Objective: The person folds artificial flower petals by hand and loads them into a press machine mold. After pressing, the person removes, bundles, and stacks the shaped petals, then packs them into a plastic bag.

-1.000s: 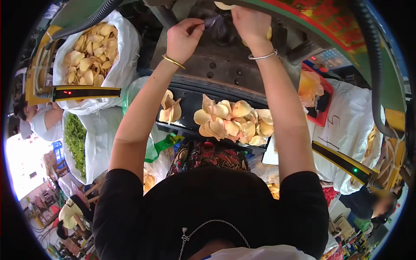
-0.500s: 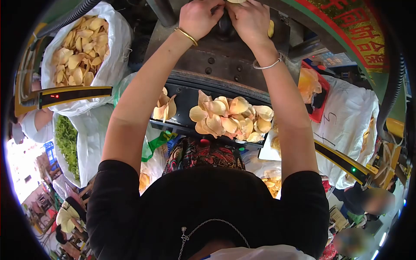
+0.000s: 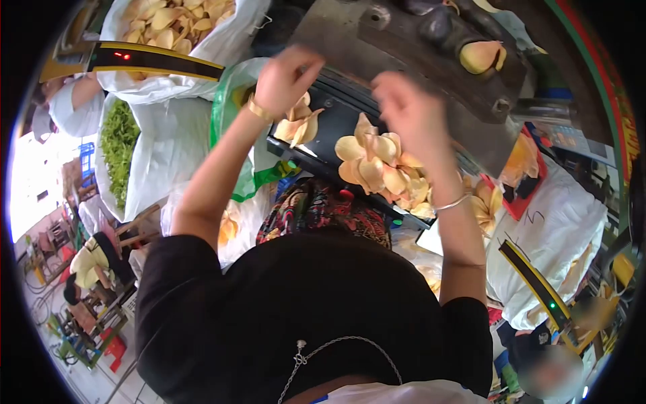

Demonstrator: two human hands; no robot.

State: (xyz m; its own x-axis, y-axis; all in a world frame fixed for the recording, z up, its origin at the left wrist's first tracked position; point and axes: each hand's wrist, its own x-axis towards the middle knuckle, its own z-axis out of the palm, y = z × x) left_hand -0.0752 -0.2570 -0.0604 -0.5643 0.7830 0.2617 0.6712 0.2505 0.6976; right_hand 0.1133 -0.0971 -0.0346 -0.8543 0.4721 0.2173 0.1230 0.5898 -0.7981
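My left hand [image 3: 286, 79], with a gold bangle at the wrist, is raised over the left end of a black tray [image 3: 330, 111]. Its fingers are bent and blurred, and nothing shows in them. A few peach-coloured petal-shaped pieces [image 3: 299, 128] lie just below it. My right hand [image 3: 412, 111], smeared by motion, hangs above the right part of the tray, thumb and fingers somewhat apart, with nothing visible between them. Under it lies a larger heap of petal-shaped pieces [image 3: 377, 161]. One cupped petal piece [image 3: 479, 57] rests on the dark metal machine plate [image 3: 383, 50], beside a rounded dark form [image 3: 441, 28].
Yellow-edged sensor bars stand at left [image 3: 158, 60] and right [image 3: 538, 283]. White sacks hold petal pieces [image 3: 178, 23] and green material [image 3: 118, 155]. A red bin [image 3: 525, 192] and a white sack [image 3: 548, 242] are at right. People work in the background.
Both hands have come back from the machine towards the tray and moved apart. The cupped petal piece on the plate is now uncovered. The view has turned and shifted.
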